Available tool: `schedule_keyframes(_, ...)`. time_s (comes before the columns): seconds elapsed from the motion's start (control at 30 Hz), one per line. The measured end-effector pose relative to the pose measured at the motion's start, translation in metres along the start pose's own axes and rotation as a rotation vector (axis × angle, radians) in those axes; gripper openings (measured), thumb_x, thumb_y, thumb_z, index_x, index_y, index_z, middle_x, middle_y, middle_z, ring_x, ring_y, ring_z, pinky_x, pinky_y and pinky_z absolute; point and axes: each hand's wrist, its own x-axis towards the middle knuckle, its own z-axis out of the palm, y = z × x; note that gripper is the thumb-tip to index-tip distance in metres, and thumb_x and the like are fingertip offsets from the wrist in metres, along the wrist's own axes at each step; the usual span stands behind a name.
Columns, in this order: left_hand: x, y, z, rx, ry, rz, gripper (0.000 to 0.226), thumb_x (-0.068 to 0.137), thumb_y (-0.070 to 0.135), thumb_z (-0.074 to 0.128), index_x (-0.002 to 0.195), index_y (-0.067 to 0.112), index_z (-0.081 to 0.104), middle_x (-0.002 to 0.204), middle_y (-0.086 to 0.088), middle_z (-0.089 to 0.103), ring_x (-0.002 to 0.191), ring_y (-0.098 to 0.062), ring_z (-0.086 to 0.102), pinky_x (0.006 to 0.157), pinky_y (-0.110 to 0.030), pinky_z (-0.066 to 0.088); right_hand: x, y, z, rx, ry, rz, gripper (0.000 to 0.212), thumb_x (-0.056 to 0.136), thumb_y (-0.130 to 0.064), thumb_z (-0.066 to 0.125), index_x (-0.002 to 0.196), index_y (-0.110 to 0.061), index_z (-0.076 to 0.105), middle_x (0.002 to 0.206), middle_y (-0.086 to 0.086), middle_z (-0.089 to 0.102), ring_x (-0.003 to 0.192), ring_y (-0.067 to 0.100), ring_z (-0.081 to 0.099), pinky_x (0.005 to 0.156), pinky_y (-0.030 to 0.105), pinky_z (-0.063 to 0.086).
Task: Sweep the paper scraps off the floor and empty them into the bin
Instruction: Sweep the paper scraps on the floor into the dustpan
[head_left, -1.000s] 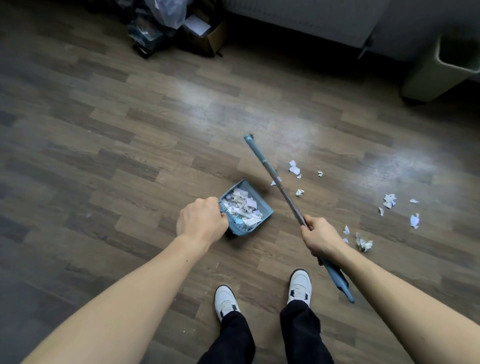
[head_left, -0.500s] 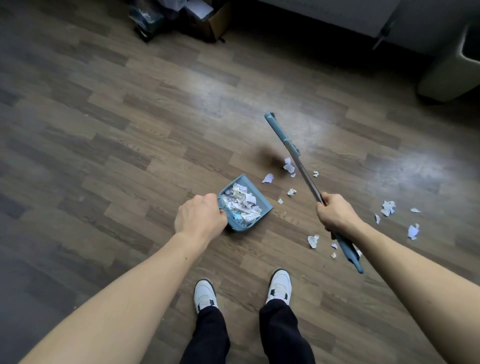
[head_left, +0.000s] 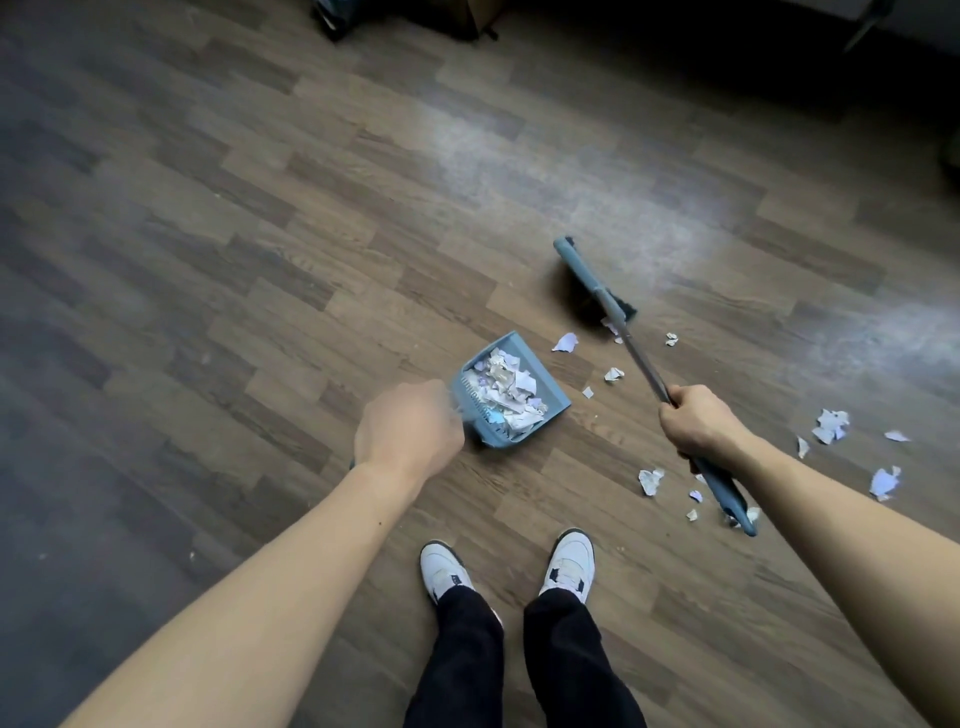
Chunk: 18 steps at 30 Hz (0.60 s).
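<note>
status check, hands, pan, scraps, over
Left hand gripping dustpan, loaded with paper. Right hand on broom, bristles down past loose scraps. More scraps right, near shoes. Bin not in view.

I see bare floor (head_left: 260, 260) across the whole left and far middle. Ahead of me the dustpan (head_left: 511, 395) blocks the centre, the broom (head_left: 636, 358) slants across to its right, and paper scraps (head_left: 831, 423) litter the near right beyond it.
</note>
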Motion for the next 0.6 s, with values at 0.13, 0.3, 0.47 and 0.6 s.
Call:
schedule_keyframes(0.13,0.0,0.001,0.001,-0.005,0.006,0.011,0.022,0.087,0.032,0.051,0.099,0.018,0.063,0.095,-0.01,0.068,0.09,-0.035,0.063,0.076,-0.036,0.047,-0.008,-0.006,0.01,-0.045,-0.057,-0.028,0.026,0.093,-0.014,0.038,0.106,-0.01,0.06,0.076,0.015,0.058,0.056,0.028,0.058,0.042,0.03,0.048)
schedule_keyframes(0.3,0.001,-0.005,-0.003,-0.005,0.007,0.008,0.023,0.088,0.033,0.051,0.101,0.018,0.063,0.097,-0.012,0.068,0.092,-0.036,0.063,0.078,-0.037,0.048,-0.038,-0.017,0.013,0.005,-0.097,-0.071,0.023,0.095,-0.014,0.039,0.103,-0.012,0.06,0.064,0.009,0.051,0.046,0.025,0.052,0.031,0.024,0.042)
schedule_keyframes(0.47,-0.001,-0.013,-0.002,-0.015,-0.007,0.004,0.024,0.087,0.033,0.052,0.102,0.018,0.063,0.099,-0.012,0.068,0.094,-0.035,0.063,0.079,-0.037,0.049,-0.05,-0.021,0.013,-0.009,-0.024,-0.101,0.02,0.095,-0.015,0.037,0.101,-0.013,0.056,0.073,0.013,0.057,0.052,0.03,0.058,0.036,0.034,0.051)
schedule_keyframes(0.6,-0.001,-0.011,-0.002,-0.024,-0.008,0.011,0.026,0.087,0.032,0.052,0.105,0.018,0.064,0.102,-0.012,0.067,0.096,-0.035,0.063,0.08,-0.036,0.047,-0.044,-0.022,0.021,-0.048,0.012,-0.073,0.019,0.094,-0.016,0.036,0.1,-0.011,0.054,0.078,0.019,0.06,0.053,0.032,0.06,0.041,0.037,0.054)
